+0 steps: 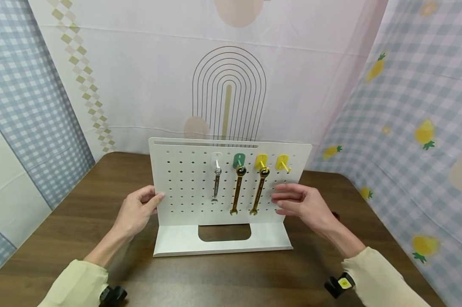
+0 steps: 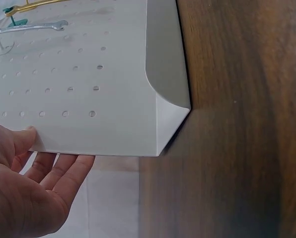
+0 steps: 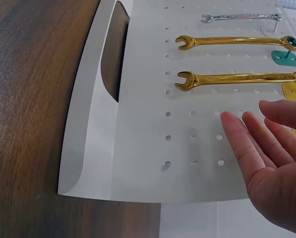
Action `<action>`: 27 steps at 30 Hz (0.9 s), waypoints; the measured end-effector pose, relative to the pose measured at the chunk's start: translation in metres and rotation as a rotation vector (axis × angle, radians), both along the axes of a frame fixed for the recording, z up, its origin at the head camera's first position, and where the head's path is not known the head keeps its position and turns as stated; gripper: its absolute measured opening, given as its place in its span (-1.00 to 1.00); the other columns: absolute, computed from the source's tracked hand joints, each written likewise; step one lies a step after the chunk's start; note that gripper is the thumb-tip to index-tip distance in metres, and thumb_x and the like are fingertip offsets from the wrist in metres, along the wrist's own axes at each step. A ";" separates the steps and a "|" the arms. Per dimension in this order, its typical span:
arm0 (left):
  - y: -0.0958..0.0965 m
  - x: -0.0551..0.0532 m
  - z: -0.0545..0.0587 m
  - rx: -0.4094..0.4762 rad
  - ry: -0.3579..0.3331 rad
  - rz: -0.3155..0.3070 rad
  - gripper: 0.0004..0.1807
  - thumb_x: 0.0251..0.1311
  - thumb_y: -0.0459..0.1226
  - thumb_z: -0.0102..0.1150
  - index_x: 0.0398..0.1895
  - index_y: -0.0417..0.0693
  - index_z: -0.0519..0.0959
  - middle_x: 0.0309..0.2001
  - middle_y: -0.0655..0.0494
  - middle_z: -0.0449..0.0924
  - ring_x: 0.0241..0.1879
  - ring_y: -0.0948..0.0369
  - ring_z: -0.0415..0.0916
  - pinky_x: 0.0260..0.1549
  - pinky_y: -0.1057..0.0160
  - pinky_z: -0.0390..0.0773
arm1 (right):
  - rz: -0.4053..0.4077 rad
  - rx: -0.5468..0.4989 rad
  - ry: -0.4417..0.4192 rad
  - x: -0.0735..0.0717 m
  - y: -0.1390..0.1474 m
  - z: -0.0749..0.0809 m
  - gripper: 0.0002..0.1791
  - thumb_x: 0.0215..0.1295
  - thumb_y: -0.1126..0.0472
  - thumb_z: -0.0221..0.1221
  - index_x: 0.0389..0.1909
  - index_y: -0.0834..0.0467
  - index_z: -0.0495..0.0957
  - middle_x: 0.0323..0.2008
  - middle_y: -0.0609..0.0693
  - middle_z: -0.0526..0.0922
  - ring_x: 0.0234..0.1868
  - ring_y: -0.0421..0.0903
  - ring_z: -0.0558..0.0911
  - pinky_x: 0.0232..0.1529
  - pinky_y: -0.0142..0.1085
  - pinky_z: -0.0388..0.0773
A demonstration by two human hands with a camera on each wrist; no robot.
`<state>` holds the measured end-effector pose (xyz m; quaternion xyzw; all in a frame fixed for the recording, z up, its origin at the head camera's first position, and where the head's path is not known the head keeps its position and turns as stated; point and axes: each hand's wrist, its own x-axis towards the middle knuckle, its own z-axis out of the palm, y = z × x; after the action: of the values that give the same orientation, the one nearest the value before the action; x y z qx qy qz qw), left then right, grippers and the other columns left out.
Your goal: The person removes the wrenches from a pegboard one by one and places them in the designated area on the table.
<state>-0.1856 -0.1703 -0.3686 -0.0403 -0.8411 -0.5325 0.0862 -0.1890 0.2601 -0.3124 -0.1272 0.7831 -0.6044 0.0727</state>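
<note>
A white pegboard [image 1: 192, 215] stands upright on its flat foot. My left hand [image 1: 137, 211] pinches its left edge, thumb on the front and fingers behind, as the left wrist view shows. My right hand [image 1: 301, 206] is near the board's right side with fingers extended and nothing in them. A small silver wrench [image 1: 216, 184] hangs from a white hook [image 1: 217, 157]. One gold wrench [image 1: 236, 192] hangs from a green hook [image 1: 239, 159], another gold wrench [image 3: 242, 78] from a yellow hook [image 1: 260, 160]. The yellow hook [image 1: 282, 162] at far right carries nothing.
The board stands on a brown wooden table [image 1: 215, 277]. Behind it hangs a white patterned cloth [image 1: 150, 76]. Blue checked cloths, such as the one with lemons [image 1: 399, 140], hang at both sides. Something small and dark [image 1: 336, 215] lies behind the right wrist.
</note>
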 end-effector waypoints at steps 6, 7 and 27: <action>0.000 0.000 0.000 0.001 0.003 0.003 -0.78 0.53 -0.21 0.24 -0.11 -0.23 0.65 -0.24 -0.03 0.72 -0.23 0.34 0.60 -0.12 0.17 0.82 | 0.020 -0.008 0.007 -0.004 -0.005 0.000 -0.46 0.42 0.45 0.26 0.38 0.46 0.42 0.24 0.50 0.58 0.14 0.00 0.76 0.07 -0.11 0.80; 0.000 0.000 0.000 0.002 0.002 0.004 -0.78 0.53 -0.21 0.24 -0.11 -0.23 0.64 -0.25 -0.03 0.71 -0.23 0.34 0.59 -0.13 0.18 0.82 | 0.021 -0.014 0.006 -0.004 -0.006 0.000 -0.46 0.42 0.46 0.25 0.38 0.46 0.41 0.25 0.51 0.57 0.14 -0.01 0.76 0.07 -0.11 0.80; 0.001 0.000 -0.001 -0.007 -0.001 0.012 -0.77 0.52 -0.19 0.25 -0.17 -0.21 0.63 -0.35 0.05 0.63 -0.26 0.31 0.55 -0.19 0.30 0.78 | 0.052 -0.035 0.016 -0.007 -0.016 0.001 -0.47 0.42 0.45 0.27 0.36 0.43 0.44 0.25 0.49 0.58 0.16 0.02 0.75 0.08 -0.13 0.79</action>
<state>-0.1854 -0.1696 -0.3699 -0.0354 -0.8432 -0.5290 0.0889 -0.1957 0.2443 -0.3119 -0.1537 0.7692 -0.6150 0.0800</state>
